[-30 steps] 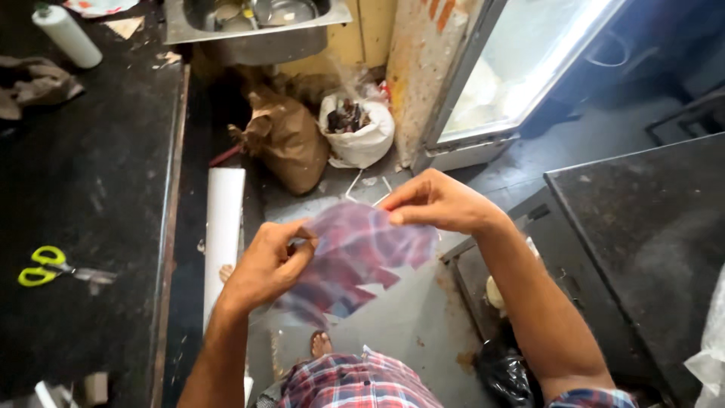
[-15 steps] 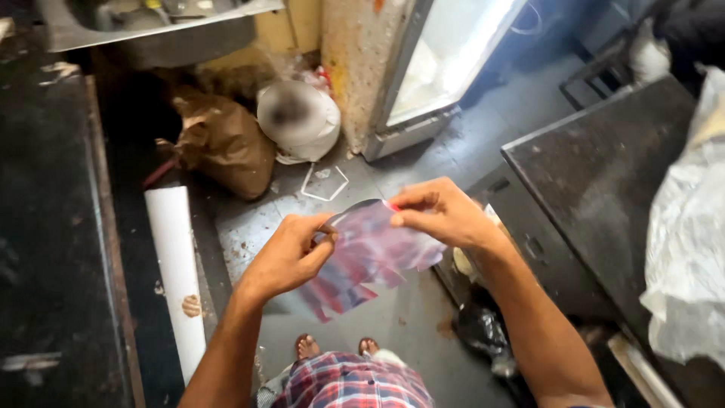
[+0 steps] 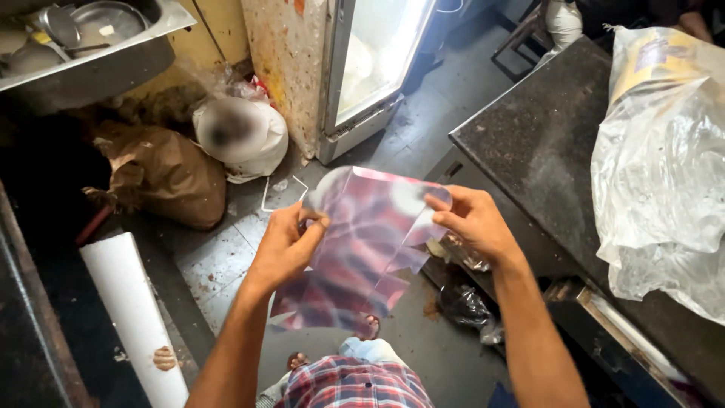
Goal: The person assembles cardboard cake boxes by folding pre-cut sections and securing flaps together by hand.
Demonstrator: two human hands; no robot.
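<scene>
Both my hands hold a clear, shiny plastic bag [image 3: 370,242] in front of me, above the floor. My left hand [image 3: 285,243] pinches its upper left edge between thumb and fingers. My right hand [image 3: 472,221] grips the upper right edge. The bag hangs down between them, and my checked shirt shows through it as red and blue patches. Its mouth looks slightly parted at the top.
A dark stone counter [image 3: 544,143] on the right carries a large crumpled plastic sack [image 3: 664,159]. A glass-door fridge [image 3: 377,53] stands ahead. On the floor lie a brown sack [image 3: 162,177], a white bag [image 3: 242,136] and a white roll [image 3: 132,317]. A steel sink [image 3: 83,45] sits upper left.
My view has swung right, so the right counter and its plastic sack came into sight and the left counter with scissors left it. My hands keep holding the bag, now spread wider apart.
</scene>
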